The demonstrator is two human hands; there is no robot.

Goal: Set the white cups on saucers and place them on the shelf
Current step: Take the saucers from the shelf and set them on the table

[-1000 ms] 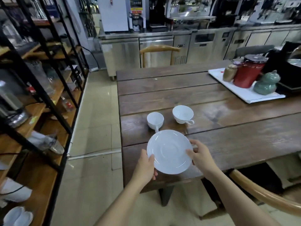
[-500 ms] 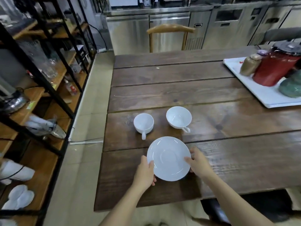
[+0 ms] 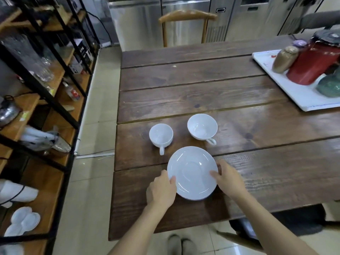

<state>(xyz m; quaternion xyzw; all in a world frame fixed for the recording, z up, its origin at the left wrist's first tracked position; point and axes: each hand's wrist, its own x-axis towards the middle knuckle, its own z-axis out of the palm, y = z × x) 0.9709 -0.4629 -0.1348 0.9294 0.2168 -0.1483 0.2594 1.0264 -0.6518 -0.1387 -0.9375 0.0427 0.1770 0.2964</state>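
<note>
A white saucer [image 3: 192, 172] lies low over the dark wooden table [image 3: 202, 89], with a second rim showing under its near edge. My left hand [image 3: 161, 188] grips its left rim, my right hand [image 3: 228, 179] its right rim. Just beyond it stand two empty white cups: a smaller cup [image 3: 161, 135] with its handle toward me, and a wider cup [image 3: 202, 127] with its handle to the near right. The black-framed wooden shelf [image 3: 46, 96] runs along the left.
A white tray [image 3: 301, 96] at the table's right holds a red pot [image 3: 314, 59], a brown jar [image 3: 284, 58] and a green jar [image 3: 330, 85]. A wooden chair [image 3: 185, 17] stands at the far end. The shelf carries glassware, a kettle and white dishes [image 3: 24, 220].
The view has tilted down and closer to the table. Both hands have carried the saucer forward, nearer the two cups, and lower to the tabletop.
</note>
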